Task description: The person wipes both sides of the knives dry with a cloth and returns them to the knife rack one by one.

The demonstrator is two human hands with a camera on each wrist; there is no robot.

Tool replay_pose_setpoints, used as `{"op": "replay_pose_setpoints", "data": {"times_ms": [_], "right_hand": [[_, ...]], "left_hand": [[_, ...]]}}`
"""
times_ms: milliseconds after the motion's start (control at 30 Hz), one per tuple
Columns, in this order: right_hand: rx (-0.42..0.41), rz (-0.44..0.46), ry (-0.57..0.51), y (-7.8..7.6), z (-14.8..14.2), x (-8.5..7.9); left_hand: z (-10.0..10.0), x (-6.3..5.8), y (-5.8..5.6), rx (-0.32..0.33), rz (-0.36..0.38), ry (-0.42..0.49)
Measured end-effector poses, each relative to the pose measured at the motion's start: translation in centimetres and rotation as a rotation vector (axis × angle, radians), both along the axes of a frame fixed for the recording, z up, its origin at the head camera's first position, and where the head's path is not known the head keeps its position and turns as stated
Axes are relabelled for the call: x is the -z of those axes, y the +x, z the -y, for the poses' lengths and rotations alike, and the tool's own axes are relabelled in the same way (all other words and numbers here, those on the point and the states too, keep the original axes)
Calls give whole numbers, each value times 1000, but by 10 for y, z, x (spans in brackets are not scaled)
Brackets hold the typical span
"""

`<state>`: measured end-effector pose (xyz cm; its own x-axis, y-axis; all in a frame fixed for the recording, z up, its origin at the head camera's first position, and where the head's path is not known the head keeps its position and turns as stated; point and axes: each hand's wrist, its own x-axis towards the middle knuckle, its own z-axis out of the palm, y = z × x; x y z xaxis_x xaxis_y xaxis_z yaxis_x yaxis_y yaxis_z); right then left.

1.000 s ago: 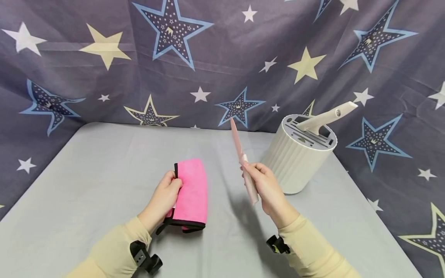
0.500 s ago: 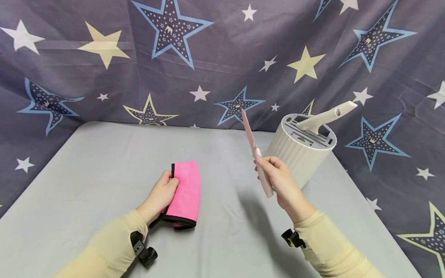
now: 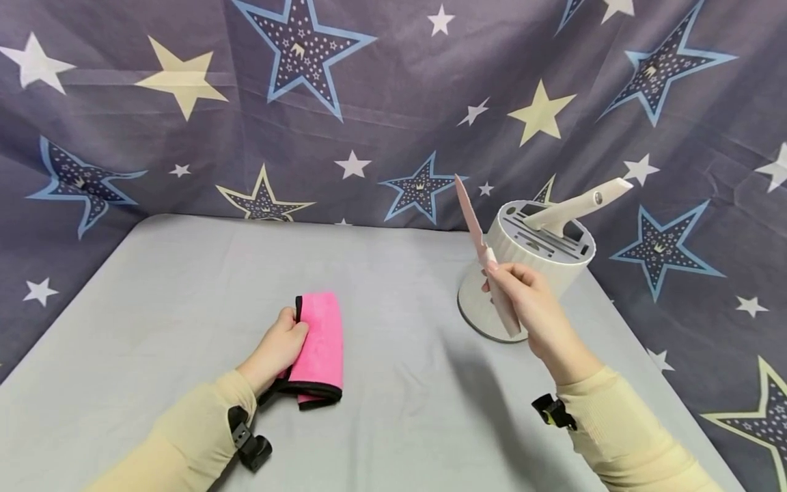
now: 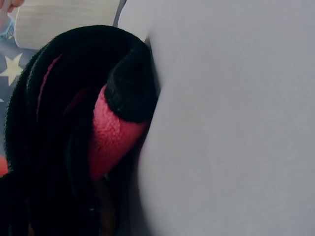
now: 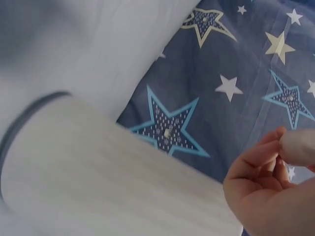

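My left hand grips a folded pink cloth with black edging, low over the table. In the left wrist view the cloth shows its rolled black border close against the grey surface. With my right hand I hold a knife by its pale handle, the pink blade pointing up and slightly left. Just behind that hand stands a white ribbed knife block, partly hidden by the hand and knife. A pale-handled tool rests in its slotted top. The right wrist view shows the block's side beside my hand.
A grey cloth covers the table. Behind it and along both sides hangs a dark curtain printed with stars. Black wrist cameras sit on both sleeves.
My right hand has carried the knife to the right and slightly up, in front of the knife block. My left hand has shifted a little left with the cloth.
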<state>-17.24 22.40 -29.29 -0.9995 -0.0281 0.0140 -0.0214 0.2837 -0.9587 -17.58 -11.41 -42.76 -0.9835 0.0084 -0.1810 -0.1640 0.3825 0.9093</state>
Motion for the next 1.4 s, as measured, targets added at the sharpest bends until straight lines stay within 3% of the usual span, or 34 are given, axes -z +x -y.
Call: {"op": "replay_pose_setpoints", "data": {"times_ms": [433,733,1033,1400], "right_hand": [[-4,-37,293,0,-46,-29],[21,-16,575,1,-81,-56],[25,60,826,5,-114,-95],[51,103,1067,6,-147,-122]], "left_hand": [[3,-4,1,61,-15,-169],[7,3,0,66,58,-18],[11,5,2,86,48,-1],[10,5,4,107,45,13]]}}
